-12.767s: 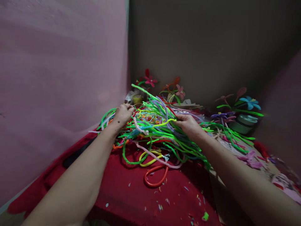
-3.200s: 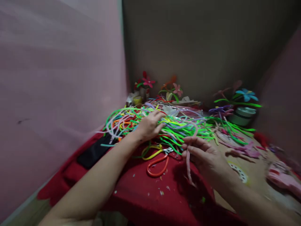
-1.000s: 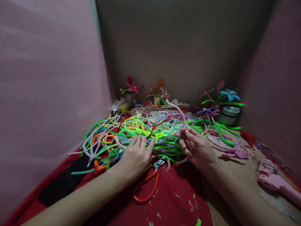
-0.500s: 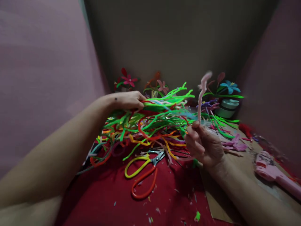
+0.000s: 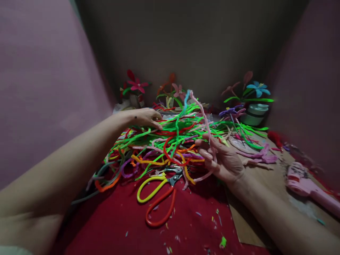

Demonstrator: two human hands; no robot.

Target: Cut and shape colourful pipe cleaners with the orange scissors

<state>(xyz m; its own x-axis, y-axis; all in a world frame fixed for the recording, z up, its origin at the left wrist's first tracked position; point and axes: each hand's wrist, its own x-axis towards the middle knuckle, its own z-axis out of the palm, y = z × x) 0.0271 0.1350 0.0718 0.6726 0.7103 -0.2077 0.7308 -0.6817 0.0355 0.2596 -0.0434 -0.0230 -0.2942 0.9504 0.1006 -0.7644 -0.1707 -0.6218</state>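
Multicoloured fuzzy pipe cleaners lie heaped on a red cloth, the left hand at their far left side, its fingers curled, their grip impossible to tell. The right hand has its fingers clamped on a pale pink fuzzy stem, near metal scissors with yellow and red looped handles.

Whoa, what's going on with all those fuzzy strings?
Someone's right hand is holding up a pale pink string. Their left hand is at the colorful pile, though its grip is partly hidden. Scissors lie in front on the red cloth, and fuzzy flowers stand behind.
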